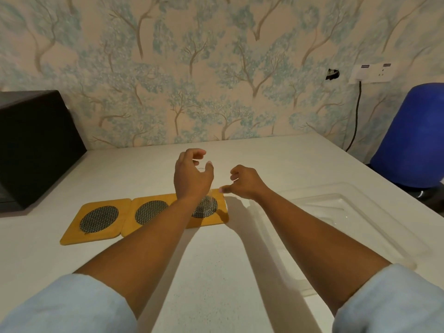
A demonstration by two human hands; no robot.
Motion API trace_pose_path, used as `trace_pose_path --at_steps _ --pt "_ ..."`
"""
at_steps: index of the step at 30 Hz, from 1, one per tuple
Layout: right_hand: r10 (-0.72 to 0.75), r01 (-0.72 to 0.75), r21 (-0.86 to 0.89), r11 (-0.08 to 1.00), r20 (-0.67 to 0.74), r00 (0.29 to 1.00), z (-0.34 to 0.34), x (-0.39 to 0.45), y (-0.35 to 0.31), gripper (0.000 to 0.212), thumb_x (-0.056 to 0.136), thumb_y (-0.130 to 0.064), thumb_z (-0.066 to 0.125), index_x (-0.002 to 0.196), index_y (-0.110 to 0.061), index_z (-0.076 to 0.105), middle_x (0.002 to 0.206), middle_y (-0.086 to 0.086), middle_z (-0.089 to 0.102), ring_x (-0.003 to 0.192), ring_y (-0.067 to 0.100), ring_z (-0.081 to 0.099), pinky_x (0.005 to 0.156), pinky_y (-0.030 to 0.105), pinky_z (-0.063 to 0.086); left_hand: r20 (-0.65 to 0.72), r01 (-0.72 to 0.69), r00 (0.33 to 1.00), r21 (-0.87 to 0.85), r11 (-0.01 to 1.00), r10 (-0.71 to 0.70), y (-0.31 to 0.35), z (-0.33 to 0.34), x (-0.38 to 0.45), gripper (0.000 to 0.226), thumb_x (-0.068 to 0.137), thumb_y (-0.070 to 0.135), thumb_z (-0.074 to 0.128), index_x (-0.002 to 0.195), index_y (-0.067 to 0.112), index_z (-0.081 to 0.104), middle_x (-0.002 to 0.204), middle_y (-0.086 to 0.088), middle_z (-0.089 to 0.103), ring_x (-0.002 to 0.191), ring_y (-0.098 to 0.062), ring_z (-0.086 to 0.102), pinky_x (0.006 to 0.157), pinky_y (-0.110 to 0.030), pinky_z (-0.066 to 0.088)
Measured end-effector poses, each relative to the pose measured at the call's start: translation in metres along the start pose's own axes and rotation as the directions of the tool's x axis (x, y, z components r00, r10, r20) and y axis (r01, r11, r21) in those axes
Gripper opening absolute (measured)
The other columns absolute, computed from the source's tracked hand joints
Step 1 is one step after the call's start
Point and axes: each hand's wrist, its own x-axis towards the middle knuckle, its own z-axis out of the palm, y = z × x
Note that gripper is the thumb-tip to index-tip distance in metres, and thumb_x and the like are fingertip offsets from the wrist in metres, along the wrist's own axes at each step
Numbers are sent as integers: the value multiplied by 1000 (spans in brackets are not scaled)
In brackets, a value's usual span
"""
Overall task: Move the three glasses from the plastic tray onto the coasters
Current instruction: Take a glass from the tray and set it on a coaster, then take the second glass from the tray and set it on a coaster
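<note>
Three yellow wooden coasters with dark mesh centres lie in a row on the white table: left (99, 218), middle (150, 212), right (217, 218). My left hand (192, 179) is wrapped around a clear glass (209, 197), whose base is on or just above the right coaster; I cannot tell if it touches. My right hand (245, 182) hovers just right of the glass with fingers loosely curled and thumb pointing at it, holding nothing. The clear plastic tray (360, 212) sits at the right; I see no glasses in it. The left and middle coasters are bare.
A black box (36, 145) stands at the table's back left. A blue rounded object (413, 138) sits beyond the right edge. A wall socket with a black cable (358, 111) is on the patterned wall behind.
</note>
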Motion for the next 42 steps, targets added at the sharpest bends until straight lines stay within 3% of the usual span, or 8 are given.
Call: trace_pose_path --at_steps 5,10,13,21,25,32,37,42 --pt "73 -81 -159 984 -57 996 -30 -16 10 60 78 -47 77 118 -6 59 112 8 64 101 24 61 74 28 45 164 5 986 8 1000 -6 21 21 -19 19 86 27 68 104 31 63 106 9 58 83 -9 61 63 -19 44" --pt "162 -172 -272 947 -59 985 -56 -36 26 52 79 -41 75 113 -4 62 110 10 64 101 25 62 70 27 45 317 60 945 53 997 -74 32 48 -38 19 86 28 67 103 36 64 109 8 59 83 -10 61 71 -25 44" --pt "208 -207 -328 922 -33 978 -66 -46 33 36 79 -37 76 86 -7 57 85 6 59 81 22 57 52 24 36 466 63 878 119 991 -111 32 64 -48 28 85 27 67 113 33 66 115 6 63 96 -10 59 79 -24 43" --pt "270 -243 -363 900 27 962 -66 -58 48 38 80 -34 74 66 -11 47 68 1 50 57 11 46 47 24 33 811 -5 503 349 937 -299 42 82 -68 121 57 58 85 155 22 25 159 -3 28 139 -25 40 101 -36 41" --pt "283 -246 -344 906 61 957 -59 -62 52 39 80 -35 75 64 -12 46 67 1 50 61 13 51 47 23 34 835 -107 440 413 904 -330 44 80 -73 146 40 71 85 158 24 13 163 -3 20 145 -25 32 112 -40 37" --pt "309 -272 -258 927 116 944 -51 -71 49 36 83 -27 70 64 -11 44 68 3 49 89 29 69 63 28 51 823 -180 485 425 887 -296 48 81 -79 137 47 60 89 156 15 20 161 -4 24 140 -25 40 108 -39 42" --pt "311 -307 -72 949 58 949 -48 -77 54 21 79 -16 69 82 -3 52 78 6 54 78 26 60 68 33 54 779 -152 597 344 927 -191 48 79 -94 130 45 55 87 153 16 26 154 -2 32 133 -20 46 102 -39 48" --pt "304 -300 103 948 -18 953 -62 -79 46 47 72 -29 78 104 -2 57 86 8 58 70 22 59 55 27 46 717 -143 696 204 968 -48 56 71 -93 128 43 53 85 152 21 26 147 3 31 116 -12 49 92 -34 52"
